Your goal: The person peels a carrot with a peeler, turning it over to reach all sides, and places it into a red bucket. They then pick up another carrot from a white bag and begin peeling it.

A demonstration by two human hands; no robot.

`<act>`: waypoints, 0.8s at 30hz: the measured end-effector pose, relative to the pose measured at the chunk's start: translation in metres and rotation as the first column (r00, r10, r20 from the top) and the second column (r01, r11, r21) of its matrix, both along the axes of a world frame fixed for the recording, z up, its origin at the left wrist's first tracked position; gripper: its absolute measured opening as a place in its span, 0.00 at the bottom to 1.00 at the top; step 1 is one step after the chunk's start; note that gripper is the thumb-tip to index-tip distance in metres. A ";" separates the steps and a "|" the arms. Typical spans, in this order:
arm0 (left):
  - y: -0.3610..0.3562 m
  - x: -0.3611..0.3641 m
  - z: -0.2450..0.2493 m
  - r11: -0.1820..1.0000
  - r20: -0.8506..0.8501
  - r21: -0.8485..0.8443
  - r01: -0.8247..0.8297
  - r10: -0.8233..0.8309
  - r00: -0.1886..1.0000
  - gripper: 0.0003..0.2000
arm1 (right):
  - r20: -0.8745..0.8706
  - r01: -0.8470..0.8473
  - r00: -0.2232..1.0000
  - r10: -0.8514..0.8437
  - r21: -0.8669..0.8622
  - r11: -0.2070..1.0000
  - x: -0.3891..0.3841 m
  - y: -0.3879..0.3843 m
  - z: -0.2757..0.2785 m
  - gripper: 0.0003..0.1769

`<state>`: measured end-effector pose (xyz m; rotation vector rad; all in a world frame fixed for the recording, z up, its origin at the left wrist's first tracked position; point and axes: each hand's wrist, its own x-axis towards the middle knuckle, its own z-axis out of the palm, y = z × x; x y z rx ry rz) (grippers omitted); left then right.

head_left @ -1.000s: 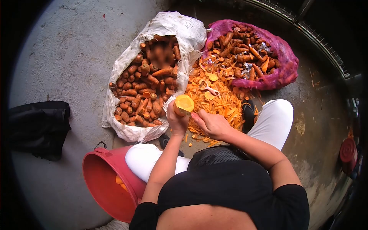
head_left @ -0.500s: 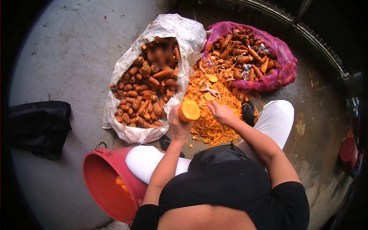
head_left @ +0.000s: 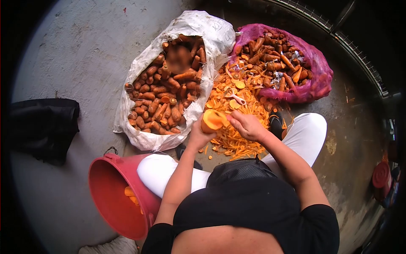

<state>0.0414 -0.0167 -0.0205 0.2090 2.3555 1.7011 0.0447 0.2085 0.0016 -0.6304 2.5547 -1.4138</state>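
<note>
The person's left hand is wrapped round a thick carrot, its pale orange cut end facing up, above the heap of peelings. The right hand has its fingers drawn in narrow, right by that cut end; they seem to pinch something small, though I can't tell what from here. A peeler lies on the heap. Beyond are a white sack and a purple mesh sack, both holding carrots. A red bucket leans by the left knee, orange pieces inside.
</note>
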 end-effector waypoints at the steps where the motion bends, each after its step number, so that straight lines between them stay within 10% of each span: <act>1: -0.004 0.002 -0.007 0.999 0.020 0.007 0.039 -0.039 0.999 0.28 | -0.033 -0.051 0.998 0.054 0.091 0.995 0.001 0.000 0.005 0.20; 20: -0.007 0.012 0.004 0.947 0.246 0.227 0.227 -0.281 0.928 0.21 | 0.011 -0.197 0.979 0.206 0.343 0.918 -0.011 0.012 0.012 0.23; 24: 0.009 0.017 0.023 0.955 0.174 0.232 0.187 -0.230 0.958 0.17 | 0.275 -0.006 0.946 -0.172 0.544 0.839 -0.043 0.044 -0.057 0.27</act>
